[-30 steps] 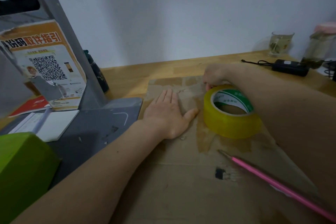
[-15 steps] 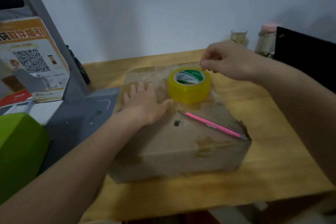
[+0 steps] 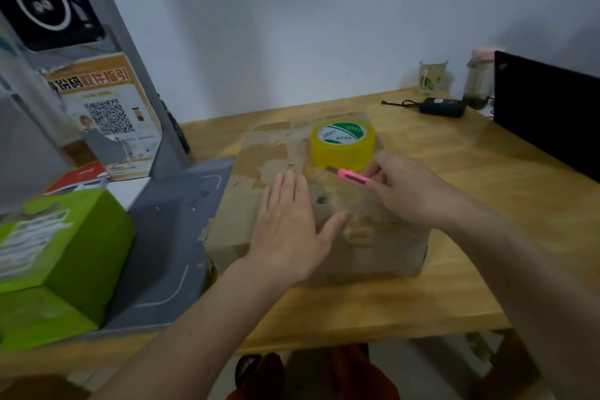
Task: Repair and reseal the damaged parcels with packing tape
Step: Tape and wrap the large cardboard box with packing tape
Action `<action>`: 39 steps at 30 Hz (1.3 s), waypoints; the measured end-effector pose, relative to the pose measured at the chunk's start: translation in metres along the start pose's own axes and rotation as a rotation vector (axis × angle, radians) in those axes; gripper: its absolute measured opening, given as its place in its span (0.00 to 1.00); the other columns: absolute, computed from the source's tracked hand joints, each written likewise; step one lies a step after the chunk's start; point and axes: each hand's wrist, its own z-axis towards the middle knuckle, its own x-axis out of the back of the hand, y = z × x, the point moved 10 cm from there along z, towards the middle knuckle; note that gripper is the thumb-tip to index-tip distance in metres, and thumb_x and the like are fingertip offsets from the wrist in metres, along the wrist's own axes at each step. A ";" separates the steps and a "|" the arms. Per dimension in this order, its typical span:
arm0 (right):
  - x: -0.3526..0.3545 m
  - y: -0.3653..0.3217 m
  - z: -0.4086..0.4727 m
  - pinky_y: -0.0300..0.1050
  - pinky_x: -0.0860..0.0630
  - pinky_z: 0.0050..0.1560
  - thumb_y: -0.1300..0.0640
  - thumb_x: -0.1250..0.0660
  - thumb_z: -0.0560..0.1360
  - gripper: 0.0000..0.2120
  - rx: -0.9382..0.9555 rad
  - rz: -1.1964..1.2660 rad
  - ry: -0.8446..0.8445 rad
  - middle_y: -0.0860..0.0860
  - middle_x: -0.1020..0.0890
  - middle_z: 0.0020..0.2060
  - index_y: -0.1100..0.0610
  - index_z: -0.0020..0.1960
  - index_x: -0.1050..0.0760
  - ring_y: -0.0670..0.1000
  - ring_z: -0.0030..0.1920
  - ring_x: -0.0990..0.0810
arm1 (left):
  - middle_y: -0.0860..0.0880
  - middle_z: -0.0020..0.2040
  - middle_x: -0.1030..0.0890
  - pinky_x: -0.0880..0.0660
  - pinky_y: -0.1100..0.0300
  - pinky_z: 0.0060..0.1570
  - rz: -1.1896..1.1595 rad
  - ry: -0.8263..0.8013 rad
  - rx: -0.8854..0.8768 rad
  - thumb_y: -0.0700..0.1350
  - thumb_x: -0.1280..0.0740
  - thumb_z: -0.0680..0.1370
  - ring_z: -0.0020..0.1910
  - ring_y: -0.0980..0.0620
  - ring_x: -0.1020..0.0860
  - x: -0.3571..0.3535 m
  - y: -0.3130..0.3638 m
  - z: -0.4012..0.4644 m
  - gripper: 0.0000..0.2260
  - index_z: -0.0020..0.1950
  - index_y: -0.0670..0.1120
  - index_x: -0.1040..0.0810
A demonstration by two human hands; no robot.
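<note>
Worn brown parcel (image 3: 276,153) lies flat on the counter (image 3: 487,191), top patched with torn tape and scuffs. Yellow tape roll (image 3: 343,144) sits flat at its far edge, pink knife (image 3: 352,177) just before it.

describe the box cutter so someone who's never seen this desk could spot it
On the wooden desk sits a worn cardboard box. Just in front of the yellow tape roll on its top, the right hand pinches the utility knife: slim, bright pink, the only pink tool there.
</note>
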 end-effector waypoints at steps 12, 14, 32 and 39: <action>0.036 0.124 -0.017 0.53 0.24 0.43 0.54 0.38 0.80 0.10 -0.512 0.252 0.420 0.52 0.23 0.49 0.54 0.60 0.30 0.54 0.47 0.24 | 0.50 0.80 0.58 0.61 0.53 0.77 0.066 0.048 -0.315 0.65 0.52 0.80 0.78 0.54 0.61 0.002 0.056 0.004 0.35 0.80 0.47 0.55; 0.008 0.147 -0.019 0.56 0.23 0.45 0.52 0.38 0.80 0.08 -0.592 0.252 0.321 0.54 0.23 0.50 0.53 0.57 0.30 0.55 0.47 0.23 | 0.49 0.81 0.56 0.59 0.54 0.77 0.073 -0.060 -0.253 0.68 0.55 0.78 0.79 0.53 0.58 -0.014 0.053 0.009 0.38 0.80 0.46 0.56; -0.025 0.139 -0.024 0.56 0.24 0.54 0.55 0.38 0.80 0.08 -0.472 0.653 0.417 0.54 0.19 0.49 0.59 0.49 0.24 0.55 0.51 0.22 | 0.46 0.79 0.47 0.44 0.50 0.76 -0.282 0.331 0.116 0.69 0.40 0.73 0.77 0.48 0.47 0.027 0.002 0.009 0.44 0.79 0.47 0.52; -0.063 0.111 -0.015 0.48 0.24 0.57 0.54 0.44 0.83 0.15 -0.475 1.150 0.271 0.49 0.20 0.58 0.53 0.66 0.27 0.48 0.57 0.21 | 0.48 0.80 0.43 0.41 0.47 0.73 -0.415 0.188 0.176 0.64 0.33 0.74 0.77 0.46 0.43 0.006 -0.019 0.045 0.48 0.80 0.49 0.61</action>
